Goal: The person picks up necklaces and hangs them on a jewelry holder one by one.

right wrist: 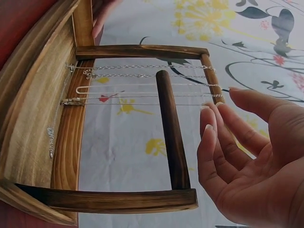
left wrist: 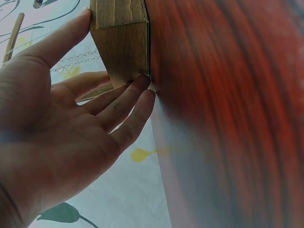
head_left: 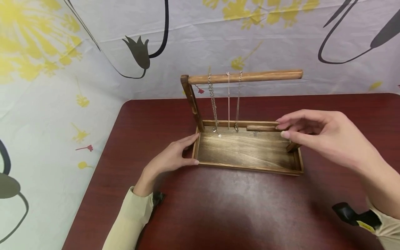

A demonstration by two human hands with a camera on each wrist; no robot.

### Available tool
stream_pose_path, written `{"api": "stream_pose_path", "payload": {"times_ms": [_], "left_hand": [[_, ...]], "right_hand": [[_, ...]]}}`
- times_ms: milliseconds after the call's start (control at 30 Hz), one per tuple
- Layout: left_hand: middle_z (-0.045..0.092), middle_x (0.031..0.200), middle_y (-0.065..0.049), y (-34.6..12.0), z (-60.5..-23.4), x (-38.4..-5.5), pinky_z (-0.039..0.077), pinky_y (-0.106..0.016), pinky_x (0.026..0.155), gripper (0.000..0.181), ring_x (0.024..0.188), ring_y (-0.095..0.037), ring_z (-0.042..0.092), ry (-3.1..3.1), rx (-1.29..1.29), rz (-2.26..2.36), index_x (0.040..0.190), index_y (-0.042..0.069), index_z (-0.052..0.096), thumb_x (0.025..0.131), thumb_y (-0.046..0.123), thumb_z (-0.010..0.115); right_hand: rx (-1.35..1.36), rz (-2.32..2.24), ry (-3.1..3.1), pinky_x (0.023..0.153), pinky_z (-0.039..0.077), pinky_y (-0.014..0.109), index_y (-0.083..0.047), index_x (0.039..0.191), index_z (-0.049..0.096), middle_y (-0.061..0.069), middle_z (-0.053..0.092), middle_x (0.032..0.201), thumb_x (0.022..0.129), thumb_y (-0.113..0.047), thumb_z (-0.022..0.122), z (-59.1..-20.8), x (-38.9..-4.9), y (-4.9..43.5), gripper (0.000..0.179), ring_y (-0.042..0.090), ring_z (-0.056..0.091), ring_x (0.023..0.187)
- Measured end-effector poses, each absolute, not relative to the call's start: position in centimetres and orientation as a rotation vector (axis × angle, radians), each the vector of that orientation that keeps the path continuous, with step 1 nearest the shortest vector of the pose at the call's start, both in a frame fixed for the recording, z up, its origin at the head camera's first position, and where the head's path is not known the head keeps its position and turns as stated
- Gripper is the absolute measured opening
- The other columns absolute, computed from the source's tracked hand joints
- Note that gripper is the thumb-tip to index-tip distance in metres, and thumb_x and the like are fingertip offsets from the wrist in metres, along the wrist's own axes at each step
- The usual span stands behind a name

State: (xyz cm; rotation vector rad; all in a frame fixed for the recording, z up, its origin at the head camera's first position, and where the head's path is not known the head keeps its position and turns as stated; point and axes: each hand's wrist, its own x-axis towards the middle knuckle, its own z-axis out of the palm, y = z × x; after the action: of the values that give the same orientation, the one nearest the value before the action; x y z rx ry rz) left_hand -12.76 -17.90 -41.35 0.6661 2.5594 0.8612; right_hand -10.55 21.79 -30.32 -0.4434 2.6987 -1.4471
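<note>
A brown wooden jewelry stand [head_left: 240, 149] with a shallow tray base stands before me. Its upper bar [head_left: 268, 75] extends from the left post, and several silver-toned necklaces [head_left: 213, 100] hang over it. A shorter, darker bar [right wrist: 173, 133] projects from the other post. My left hand [head_left: 172, 156] holds the tray's left end, thumb at the front corner and fingers along the side. Near the right post, my right hand [head_left: 331, 135] hovers with loosely curved fingers, thumb apart, holding nothing. Its fingers hide part of that post. A fine chain [right wrist: 51, 142] hangs over the short bar's side of the tray.
The dark red table [head_left: 237, 201] lies under the stand. Behind it and to the left hangs pale cloth [head_left: 175, 73] printed with yellow and grey flowers. Black devices [head_left: 345, 213] are strapped at the wrists.
</note>
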Motion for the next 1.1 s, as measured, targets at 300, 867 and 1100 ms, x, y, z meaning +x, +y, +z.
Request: {"api": "stream_pose_path", "payload": {"times_ms": [300,867,1100], "left_hand": [[0.032,0.160,-0.001,-17.7,-41.5,-12.8,0.028,-0.040,0.117,0.090,0.145,-0.018,0.031,2.561,0.661,0.845,0.158,0.017,0.028,0.086,0.034,0.079],[0.030,0.160,-0.001,-17.7,-41.3,-12.9,0.028,-0.042,0.117,0.090,0.146,-0.020,0.029,2.544,0.625,0.834,0.159,0.019,0.026,0.087,0.034,0.079],[0.030,0.160,-0.001,-17.7,-41.3,-12.9,0.029,-0.042,0.117,0.090,0.146,-0.020,0.030,2.547,0.628,0.832,0.159,0.018,0.027,0.087,0.034,0.079]], "right_hand": [[-0.455,-1.484,2.648,0.064,0.050,0.017,-0.017,0.109,0.075,-0.002,0.074,0.097,0.087,-0.009,0.078,-31.5,-10.0,21.7,0.024,0.010,0.067,0.080],[-0.494,-1.427,2.627,0.068,0.052,0.017,-0.024,0.106,0.076,-0.005,0.075,0.096,0.088,-0.013,0.078,-33.2,-9.4,21.0,0.022,0.009,0.070,0.082],[-0.531,-1.406,2.596,0.069,0.051,0.017,-0.028,0.110,0.075,-0.007,0.075,0.096,0.089,-0.014,0.076,-34.4,-9.4,21.0,0.024,0.009,0.069,0.084]]}}
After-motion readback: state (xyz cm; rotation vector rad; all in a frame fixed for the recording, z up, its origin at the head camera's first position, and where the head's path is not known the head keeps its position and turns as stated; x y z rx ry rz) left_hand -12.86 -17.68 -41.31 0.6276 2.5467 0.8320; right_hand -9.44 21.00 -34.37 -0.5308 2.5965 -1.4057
